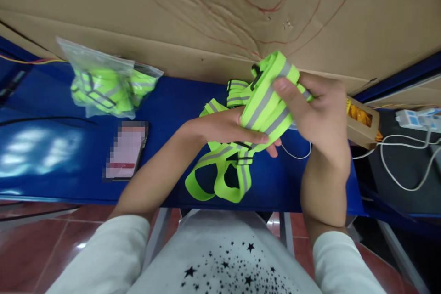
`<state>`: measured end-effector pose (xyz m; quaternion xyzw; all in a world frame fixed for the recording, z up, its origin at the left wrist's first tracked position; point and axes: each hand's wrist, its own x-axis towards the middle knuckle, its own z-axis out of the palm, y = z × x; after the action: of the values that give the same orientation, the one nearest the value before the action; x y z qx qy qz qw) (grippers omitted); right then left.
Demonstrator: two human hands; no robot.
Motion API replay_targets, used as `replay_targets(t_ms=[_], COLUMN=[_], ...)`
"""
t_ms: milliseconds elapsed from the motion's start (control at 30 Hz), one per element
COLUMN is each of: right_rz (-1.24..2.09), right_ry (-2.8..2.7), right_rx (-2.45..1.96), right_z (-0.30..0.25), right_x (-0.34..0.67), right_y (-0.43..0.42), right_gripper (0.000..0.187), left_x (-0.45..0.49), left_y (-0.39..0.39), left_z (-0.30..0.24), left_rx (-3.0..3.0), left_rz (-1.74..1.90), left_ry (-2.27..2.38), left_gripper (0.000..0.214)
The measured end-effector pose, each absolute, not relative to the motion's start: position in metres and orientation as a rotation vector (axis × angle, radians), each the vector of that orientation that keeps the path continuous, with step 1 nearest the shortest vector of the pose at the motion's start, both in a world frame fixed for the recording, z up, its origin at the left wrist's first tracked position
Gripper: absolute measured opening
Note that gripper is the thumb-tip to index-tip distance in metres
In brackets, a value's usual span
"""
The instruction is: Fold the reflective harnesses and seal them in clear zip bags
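Note:
A neon-yellow reflective strap (pixel 267 108) with grey stripes is folded into a layered bundle between my two hands, above the table. My left hand (pixel 229 126) is closed round its lower end, thumb lying across the front. At the upper right, my right hand (pixel 310 105) grips the bundle with the thumb pressed on its face; the other fingers are mostly hidden behind. A black buckle (pixel 257 76) shows at the bundle's top left edge. More of the strap (pixel 223 179) hangs or lies in loose loops below my left hand, with a black slider (pixel 244 161) on it.
Clear plastic bags (pixel 103 87) with neon straps lie on the blue table (pixel 172 96) at the left. A phone (pixel 127 149) rests nearer me. A cardboard box (pixel 365 124) with yellow contents and white cables (pixel 396 142) are at the right. A cardboard panel (pixel 155 23) stands behind.

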<state>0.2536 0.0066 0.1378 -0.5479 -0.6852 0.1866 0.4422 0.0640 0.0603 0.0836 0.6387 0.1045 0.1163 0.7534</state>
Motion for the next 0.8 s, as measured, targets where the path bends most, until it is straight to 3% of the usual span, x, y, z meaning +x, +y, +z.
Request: replay_targets(t_ms=[100, 200, 400, 600, 800], right_rz=[0.864, 1.194, 0.684, 0.708, 0.553], right_ry=[-1.501, -1.465, -1.88, -2.137, -1.777], right_rx=[-1.308, -1.255, -1.271, -1.262, -1.379], right_z=[0.138, 0.131, 0.121, 0.125, 0.133], right_x=[0.257, 0.26, 0.255, 0.246, 0.244], right_y=[0.005, 0.011, 0.02, 0.012, 0.006], right_gripper=[0.053, 0.038, 0.028, 0.048, 0.026], left_x=[0.064, 0.058, 0.05, 0.047, 0.051], left_y=[0.058, 0.056, 0.06, 0.068, 0.063], left_z=[0.089, 0.095, 0.103, 0.089, 0.083], left_rx=[1.474, 1.53, 1.61, 1.629, 1.164], left_rz=[0.17, 0.178, 0.285, 0.421, 0.356], left_ry=[0.181, 0.194, 0.192, 0.266, 0.097], left_gripper=[0.023, 0.023, 0.026, 0.035, 0.052])
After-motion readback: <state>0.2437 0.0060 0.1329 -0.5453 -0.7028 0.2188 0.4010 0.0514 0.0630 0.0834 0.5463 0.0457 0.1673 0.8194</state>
